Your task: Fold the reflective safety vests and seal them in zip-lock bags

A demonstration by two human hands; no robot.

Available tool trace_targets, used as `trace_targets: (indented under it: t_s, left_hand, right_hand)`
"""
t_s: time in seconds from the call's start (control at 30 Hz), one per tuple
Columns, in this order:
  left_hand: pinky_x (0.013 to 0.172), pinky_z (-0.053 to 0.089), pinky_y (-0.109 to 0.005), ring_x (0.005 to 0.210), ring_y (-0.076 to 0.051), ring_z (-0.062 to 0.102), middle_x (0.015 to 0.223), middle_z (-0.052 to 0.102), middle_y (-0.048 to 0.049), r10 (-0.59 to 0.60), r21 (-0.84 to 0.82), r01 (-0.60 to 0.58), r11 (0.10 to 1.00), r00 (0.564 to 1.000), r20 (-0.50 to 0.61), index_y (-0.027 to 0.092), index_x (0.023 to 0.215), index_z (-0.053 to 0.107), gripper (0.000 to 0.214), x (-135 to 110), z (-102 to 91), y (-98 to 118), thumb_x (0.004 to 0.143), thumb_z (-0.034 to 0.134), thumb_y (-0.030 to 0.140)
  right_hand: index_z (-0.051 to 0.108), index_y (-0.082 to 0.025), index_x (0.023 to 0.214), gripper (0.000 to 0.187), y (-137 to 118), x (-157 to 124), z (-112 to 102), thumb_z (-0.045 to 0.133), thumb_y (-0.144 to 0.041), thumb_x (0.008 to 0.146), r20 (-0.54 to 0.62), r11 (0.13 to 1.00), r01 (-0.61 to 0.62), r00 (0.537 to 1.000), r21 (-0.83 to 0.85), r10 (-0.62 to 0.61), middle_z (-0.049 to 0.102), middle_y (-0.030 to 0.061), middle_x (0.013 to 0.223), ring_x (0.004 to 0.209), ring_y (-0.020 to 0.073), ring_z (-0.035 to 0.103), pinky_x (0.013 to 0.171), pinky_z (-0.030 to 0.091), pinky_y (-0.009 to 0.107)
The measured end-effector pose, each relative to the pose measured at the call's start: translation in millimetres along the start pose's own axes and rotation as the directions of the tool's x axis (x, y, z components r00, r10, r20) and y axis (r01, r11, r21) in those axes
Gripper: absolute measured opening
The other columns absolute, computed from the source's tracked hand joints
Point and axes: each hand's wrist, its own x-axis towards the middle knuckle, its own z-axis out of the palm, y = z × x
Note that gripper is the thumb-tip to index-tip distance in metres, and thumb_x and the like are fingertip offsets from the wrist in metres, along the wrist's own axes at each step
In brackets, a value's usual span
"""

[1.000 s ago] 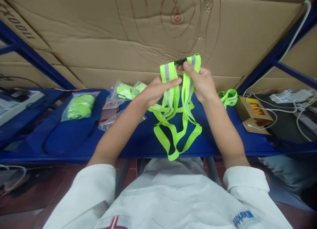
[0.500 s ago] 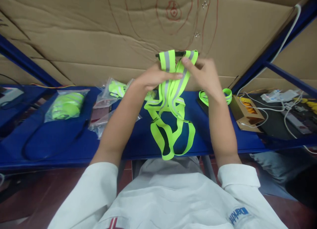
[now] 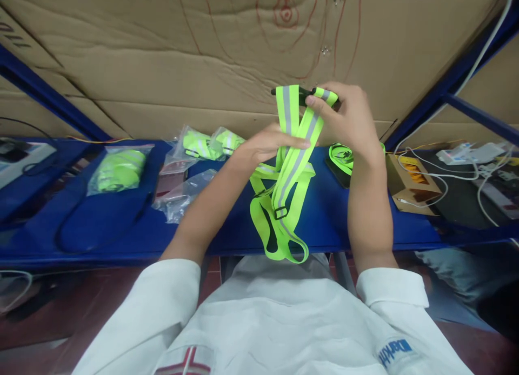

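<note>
A neon-yellow reflective harness [image 3: 298,169] with grey stripes hangs in front of me, its lower loops reaching down over the blue table's front edge. My left hand [image 3: 275,141] is closed around the straps partway down, with its fingers lying across them. Higher up and to the right, my right hand [image 3: 344,113] pinches a folded strap end beside a black buckle [image 3: 306,95]. A small black slider [image 3: 280,213] shows on one strap lower down. Part of my right hand's grip is hidden behind the strap.
Bagged neon straps [image 3: 119,169] lie at left, with more bagged ones [image 3: 211,144] at the back. Clear plastic bags [image 3: 184,196] rest beside my left forearm. A coiled strap [image 3: 340,158], an open cardboard box [image 3: 411,188] and white cables [image 3: 458,175] are at right. Cardboard [image 3: 141,67] stands behind.
Both hands have shifted a little right with the harness. The right-hand strap is now folded over at its top, and a strap with a slider hangs lower in front.
</note>
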Motion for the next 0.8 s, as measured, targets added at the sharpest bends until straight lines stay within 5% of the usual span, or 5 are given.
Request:
trace_targets:
  t_s: [0.13, 0.27, 0.43, 0.67, 0.8]
  left_hand:
    - [0.087, 0.064, -0.041, 0.09, -0.026, 0.077, 0.097, 0.079, -0.0106, -0.031, 0.057, 0.029, 0.998, 0.999, 0.039, 0.011, 0.104, 0.074, 0.049, -4.6, 6.6, 5.9, 0.064, 0.098, 0.025]
    - [0.088, 0.065, -0.039, 0.093, -0.027, 0.078, 0.099, 0.08, -0.0101, -0.032, 0.018, 0.03, 0.999, 0.988, 0.151, 0.013, 0.107, 0.074, 0.047, -11.0, 13.2, 16.4, 0.07, 0.096, 0.031]
    - [0.088, 0.064, -0.04, 0.096, -0.029, 0.078, 0.105, 0.08, -0.011, -0.02, 0.072, 0.007, 0.997, 0.984, 0.176, 0.013, 0.109, 0.075, 0.051, -15.6, 16.4, 24.7, 0.067, 0.097, 0.03]
    - [0.089, 0.063, -0.047, 0.089, -0.028, 0.077, 0.102, 0.08, -0.0133, -0.123, 0.037, 0.118, 0.992, 0.977, 0.175, 0.014, 0.109, 0.073, 0.049, -10.4, -0.5, 13.8, 0.065, 0.095, 0.02]
    - [0.09, 0.061, -0.045, 0.09, -0.027, 0.076, 0.097, 0.08, -0.0112, -0.064, 0.088, 0.047, 0.995, 0.979, 0.193, 0.013, 0.102, 0.075, 0.039, -10.9, -7.3, 15.7, 0.068, 0.091, 0.018]
  right_hand:
    - [0.058, -0.022, 0.065, 0.045, 7.3, -2.0, -4.7, 0.065, -0.054, 0.096, 0.09, 0.964, -0.157, 0.986, 0.214, 0.14, 0.052, -0.0016, 0.063, 0.061, 0.0143, 0.044, 0.061, 0.037, 0.031]
    - [0.062, -0.024, 0.083, 0.04, 19.5, 3.9, 3.6, 0.083, -0.057, 0.077, 0.209, 0.716, -0.405, 0.913, 0.569, 0.351, 0.06, -0.0011, 0.071, 0.065, 0.015, 0.05, 0.056, 0.037, 0.029]
    - [0.054, -0.027, 0.087, 0.048, 34.3, 10.2, 19.9, 0.084, -0.057, 0.065, 0.36, 0.554, -0.531, 0.846, 0.641, 0.394, 0.048, -0.0074, 0.063, 0.054, 0.0124, 0.04, 0.049, 0.032, 0.029]
    - [0.064, -0.026, 0.076, 0.037, 23.6, 2.2, 9.4, 0.067, -0.059, 0.09, 0.103, 0.942, -0.274, 0.961, 0.192, 0.258, 0.068, 0.0041, 0.079, 0.082, 0.0235, 0.064, 0.082, 0.053, 0.041]
    - [0.07, -0.027, 0.117, 0.04, -6.0, -8.4, -3.2, 0.057, -0.06, 0.097, 0.249, 0.998, -0.018, 0.968, -0.059, 0.032, 0.072, 0.0074, 0.129, 0.129, 0.0375, 0.062, 0.114, 0.045, 0.053]
